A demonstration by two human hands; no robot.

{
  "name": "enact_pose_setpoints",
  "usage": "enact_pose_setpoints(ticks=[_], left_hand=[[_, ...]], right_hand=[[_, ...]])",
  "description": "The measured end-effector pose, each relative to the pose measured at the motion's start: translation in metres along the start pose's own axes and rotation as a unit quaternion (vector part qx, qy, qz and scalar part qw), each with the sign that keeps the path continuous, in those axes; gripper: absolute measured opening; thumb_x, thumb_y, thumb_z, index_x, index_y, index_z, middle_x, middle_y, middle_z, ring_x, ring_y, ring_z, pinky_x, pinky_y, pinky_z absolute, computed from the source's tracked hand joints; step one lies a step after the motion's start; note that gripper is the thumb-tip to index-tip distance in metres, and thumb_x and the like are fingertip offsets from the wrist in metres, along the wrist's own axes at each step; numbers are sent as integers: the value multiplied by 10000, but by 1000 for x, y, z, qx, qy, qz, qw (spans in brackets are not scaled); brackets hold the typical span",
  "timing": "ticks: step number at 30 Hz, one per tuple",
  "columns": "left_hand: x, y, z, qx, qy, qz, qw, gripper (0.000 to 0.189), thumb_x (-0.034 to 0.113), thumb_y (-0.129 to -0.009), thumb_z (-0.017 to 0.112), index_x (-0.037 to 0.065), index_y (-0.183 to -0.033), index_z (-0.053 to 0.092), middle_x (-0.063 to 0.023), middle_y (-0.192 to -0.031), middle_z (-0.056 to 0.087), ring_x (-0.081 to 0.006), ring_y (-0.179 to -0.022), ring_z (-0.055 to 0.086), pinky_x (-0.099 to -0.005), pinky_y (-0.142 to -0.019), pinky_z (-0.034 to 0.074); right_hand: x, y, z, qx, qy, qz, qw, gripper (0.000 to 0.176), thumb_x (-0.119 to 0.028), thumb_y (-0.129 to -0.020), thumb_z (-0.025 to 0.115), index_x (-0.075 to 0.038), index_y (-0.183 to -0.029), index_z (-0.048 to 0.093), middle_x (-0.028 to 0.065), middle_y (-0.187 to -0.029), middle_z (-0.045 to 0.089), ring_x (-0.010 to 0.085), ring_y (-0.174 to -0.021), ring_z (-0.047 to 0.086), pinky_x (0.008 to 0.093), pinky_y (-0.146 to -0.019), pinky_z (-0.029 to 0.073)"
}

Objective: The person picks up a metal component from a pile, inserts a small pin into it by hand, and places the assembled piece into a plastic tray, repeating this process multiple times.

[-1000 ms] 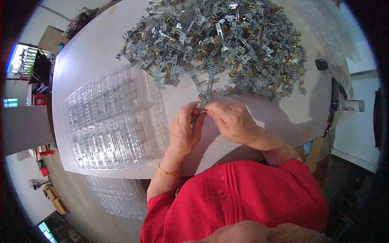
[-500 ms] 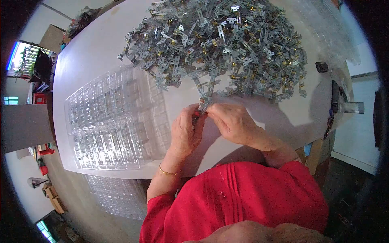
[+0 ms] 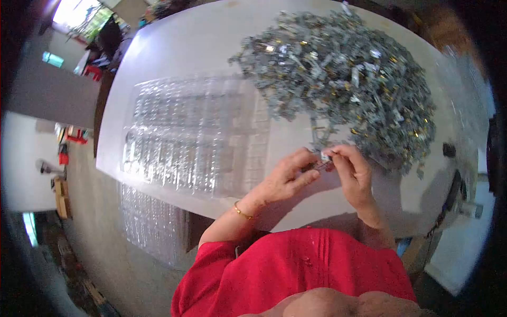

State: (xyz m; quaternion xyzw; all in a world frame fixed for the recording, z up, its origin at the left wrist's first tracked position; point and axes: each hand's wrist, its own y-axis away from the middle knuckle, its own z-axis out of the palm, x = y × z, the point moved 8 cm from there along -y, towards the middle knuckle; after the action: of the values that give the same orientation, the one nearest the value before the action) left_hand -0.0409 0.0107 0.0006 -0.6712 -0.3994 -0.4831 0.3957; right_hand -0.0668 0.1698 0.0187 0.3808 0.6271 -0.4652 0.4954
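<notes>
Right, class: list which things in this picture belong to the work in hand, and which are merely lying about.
In hand: small metal part, held by left hand and right hand; heap of metal parts; clear trays on the table.
Lying about: small black object by the heap; stack of trays below the table edge.

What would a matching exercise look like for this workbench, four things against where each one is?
Things:
1. pile of metal parts
2. clear plastic tray
3. gold bracelet
4. small metal part

Places:
A. on the wrist behind the left hand
B. pinched between the left hand and the right hand
C. heaped on the far side of the table
D. flat on the table, left of both hands

Pairs: 1-C, 2-D, 3-A, 4-B
</notes>
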Motion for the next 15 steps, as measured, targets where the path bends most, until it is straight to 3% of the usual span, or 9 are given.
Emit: enact_pose_setpoints(ticks=[5, 7, 12, 15], left_hand=[[-5, 1, 2, 25, 7, 10, 1000, 352, 266, -996, 657, 4, -1223, 596, -136, -978, 624, -246, -887, 620, -377, -800, 499], [-5, 2, 0, 55, 26, -9, 998, 372, 255, -991, 665, -1, -1248, 580, -144, -966, 627, -257, -877, 633, -392, -797, 507], [7, 4, -5, 107, -155, 91, 978, 194, 150, -964, 652, 25, -1077, 555, -182, -923, 638, -419, -854, 637, -476, -724, 504], [8, 6, -4, 140, -200, 102, 964, 192, 135, -964, 644, 24, -1091, 551, -176, -915, 635, -416, -850, 635, -492, -717, 495]], right_hand=[[-10, 2, 0, 24, 57, -8, 998, 139, -46, -1031, 583, 10, -1132, 660, 60, -970, 706, 103, -838, 658, 266, -754, 550], [-3, 5, -3, 38, 63, -5, 997, 146, -58, -1037, 580, 22, -1136, 654, 75, -1013, 707, 102, -851, 659, 269, -755, 557], [6, 6, -2, 57, 44, -3, 997, 158, -69, -1053, 555, 24, -1154, 633, 86, -1047, 699, 116, -841, 667, 278, -744, 562], [11, 6, -3, 50, 57, -6, 997, 164, -77, -1062, 535, 11, -1174, 619, 98, -1092, 690, 124, -836, 666, 273, -722, 554]])
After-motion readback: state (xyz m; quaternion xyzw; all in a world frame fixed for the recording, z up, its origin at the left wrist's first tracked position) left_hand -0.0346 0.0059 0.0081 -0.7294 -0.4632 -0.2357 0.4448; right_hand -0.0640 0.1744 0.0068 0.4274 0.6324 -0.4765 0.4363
